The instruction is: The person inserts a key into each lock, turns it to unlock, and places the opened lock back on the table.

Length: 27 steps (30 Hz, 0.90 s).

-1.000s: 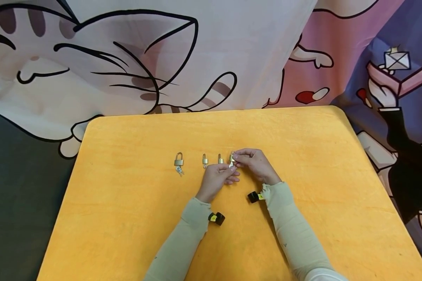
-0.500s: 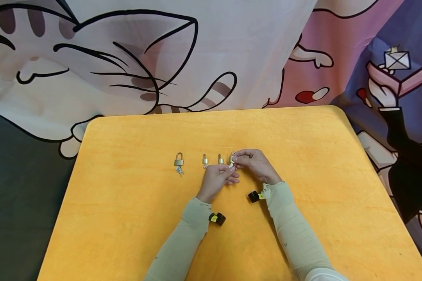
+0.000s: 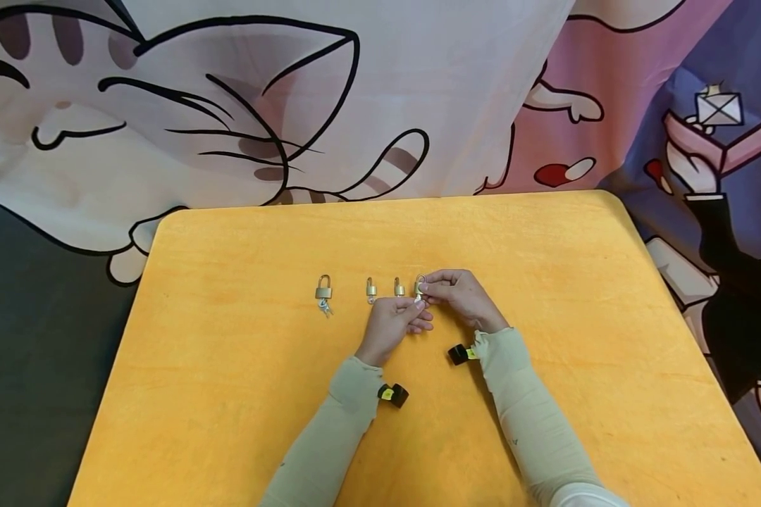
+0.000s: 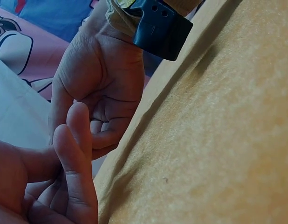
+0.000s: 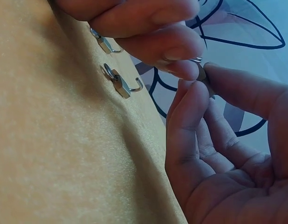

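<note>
A small brass padlock point(image 3: 420, 287), shackle upward, is pinched between the thumb and fingers of my right hand point(image 3: 461, 296). Just below it, my left hand point(image 3: 388, 324) pinches a silvery key point(image 3: 417, 299) at the lock's lower end. In the right wrist view the padlock body point(image 5: 204, 79) shows between the right thumb and forefinger, partly covered by fingertips. The left wrist view has both hands close together, the lock hidden behind the fingers. Left of the hands lie two other small padlocks point(image 3: 399, 287) point(image 3: 370, 289), their shackles swung free in the right wrist view.
A larger padlock point(image 3: 323, 292) with keys point(image 3: 324, 307) on it lies further left on the yellow table point(image 3: 228, 366). Behind the table's far edge hangs a printed cartoon curtain point(image 3: 456, 91). Each wrist carries a black camera point(image 3: 459, 354).
Almost nothing differs. Both hands stay at the same place with the padlock and key, and the head view has shifted very slightly.
</note>
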Tool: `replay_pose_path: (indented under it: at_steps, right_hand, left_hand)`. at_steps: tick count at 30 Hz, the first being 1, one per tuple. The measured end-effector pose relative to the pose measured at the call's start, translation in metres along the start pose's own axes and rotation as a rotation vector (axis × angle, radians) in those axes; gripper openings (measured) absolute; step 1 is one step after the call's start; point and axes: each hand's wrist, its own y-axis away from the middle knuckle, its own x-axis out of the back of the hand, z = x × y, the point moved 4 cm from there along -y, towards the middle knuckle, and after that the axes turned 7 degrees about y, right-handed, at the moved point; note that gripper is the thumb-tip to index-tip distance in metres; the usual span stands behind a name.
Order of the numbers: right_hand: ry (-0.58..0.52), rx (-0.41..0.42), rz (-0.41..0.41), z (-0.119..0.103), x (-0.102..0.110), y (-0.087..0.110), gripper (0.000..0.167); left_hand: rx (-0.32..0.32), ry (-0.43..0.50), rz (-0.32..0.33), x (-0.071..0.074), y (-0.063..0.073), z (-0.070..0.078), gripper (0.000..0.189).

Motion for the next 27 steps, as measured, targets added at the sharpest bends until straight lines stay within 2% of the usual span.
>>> replay_pose_path:
  at_steps: [11,21,27]
  right_hand:
    - [0.02,0.003,-0.01,-0.0003,0.0016,-0.0006,0.029]
    - [0.093,0.014,-0.02,0.0023,0.0017,0.001,0.028]
    - [0.079,0.002,-0.023,0.0021,0.0,-0.001,0.03]
  left_hand:
    - [0.007,-0.017,0.021,-0.003,-0.0002,0.0009,0.029]
    - [-0.016,-0.028,0.053,-0.0042,0.0023,0.0028,0.027]
    - [-0.037,-0.081,0.082,-0.0032,0.0026,0.0037,0.027]
